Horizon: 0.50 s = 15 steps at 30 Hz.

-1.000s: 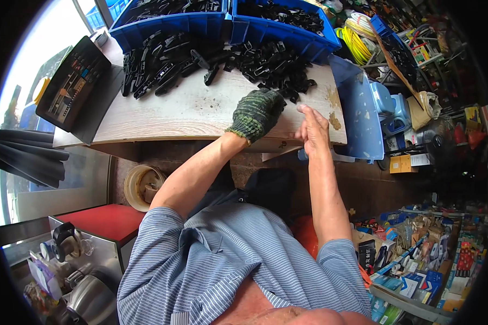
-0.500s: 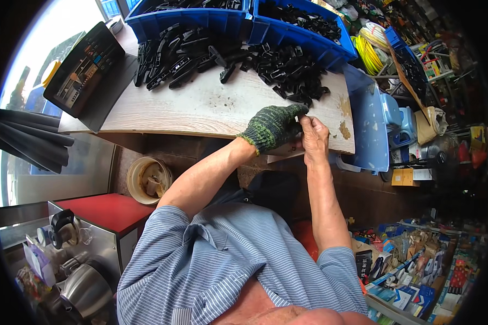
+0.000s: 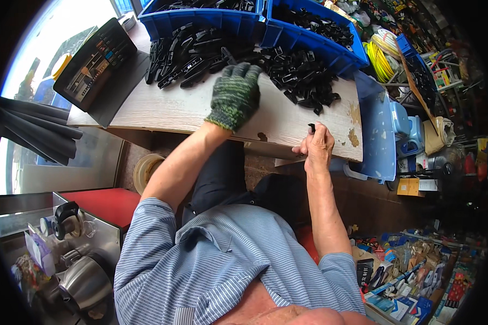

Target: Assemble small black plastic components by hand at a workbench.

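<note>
My left hand (image 3: pixel 235 98), in a green and black knitted glove, reaches palm down over the table at the near edge of a pile of long black plastic parts (image 3: pixel 192 59). Its fingers stretch forward, and the tips bend out of sight beneath the glove. Bare and closed, my right hand (image 3: pixel 319 145) is by the table's front edge at the right. A small black plastic part (image 3: pixel 311 129) pokes up from its fingers. Beyond that hand lies a second pile of smaller black plastic parts (image 3: pixel 303 81).
Two blue bins (image 3: pixel 211 20) of black parts line the table's back. A tablet (image 3: pixel 95 65) leans at the left. To the right stands a blue plastic tub (image 3: pixel 379 135). A bucket (image 3: pixel 145 172) sits on the floor below, and crowded shelves of goods (image 3: pixel 412 276) fill the right side.
My left hand has left my right hand and moved left and away to the long parts. The small black part stays in my right hand. The view has shifted slightly.
</note>
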Each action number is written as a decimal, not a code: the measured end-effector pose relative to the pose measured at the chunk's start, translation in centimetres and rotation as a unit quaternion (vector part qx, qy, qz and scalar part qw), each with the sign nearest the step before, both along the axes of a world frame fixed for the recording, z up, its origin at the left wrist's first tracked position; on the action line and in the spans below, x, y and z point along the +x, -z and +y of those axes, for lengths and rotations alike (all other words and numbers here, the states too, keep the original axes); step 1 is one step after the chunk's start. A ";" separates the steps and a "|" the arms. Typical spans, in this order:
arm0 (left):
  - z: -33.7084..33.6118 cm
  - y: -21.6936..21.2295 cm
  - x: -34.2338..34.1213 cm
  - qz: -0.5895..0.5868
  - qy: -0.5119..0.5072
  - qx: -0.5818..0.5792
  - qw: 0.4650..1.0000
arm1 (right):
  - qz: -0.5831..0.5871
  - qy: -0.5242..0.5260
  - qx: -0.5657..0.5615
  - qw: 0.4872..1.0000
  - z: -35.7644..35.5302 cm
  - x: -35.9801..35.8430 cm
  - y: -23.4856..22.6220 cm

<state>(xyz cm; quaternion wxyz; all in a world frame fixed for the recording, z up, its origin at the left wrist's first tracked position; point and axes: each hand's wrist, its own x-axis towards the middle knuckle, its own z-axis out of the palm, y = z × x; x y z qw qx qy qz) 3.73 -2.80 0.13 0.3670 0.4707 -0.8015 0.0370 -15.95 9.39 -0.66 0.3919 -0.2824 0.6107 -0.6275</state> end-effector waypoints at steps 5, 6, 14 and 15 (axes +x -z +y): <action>-2.2 2.0 2.0 -0.088 0.027 0.070 0.993 | -0.024 0.018 0.017 0.999 -0.1 -0.2 -0.4; -2.1 2.1 2.2 -0.088 0.030 0.071 0.993 | -0.024 0.014 0.012 1.000 -0.1 -0.2 -0.4; -0.9 0.5 3.4 -0.097 0.008 0.018 0.995 | -0.016 0.008 0.000 1.000 0.0 -0.1 -0.3; -0.5 -0.1 3.6 -0.105 0.005 0.071 0.992 | -0.016 0.010 0.000 1.000 0.0 -0.1 -0.2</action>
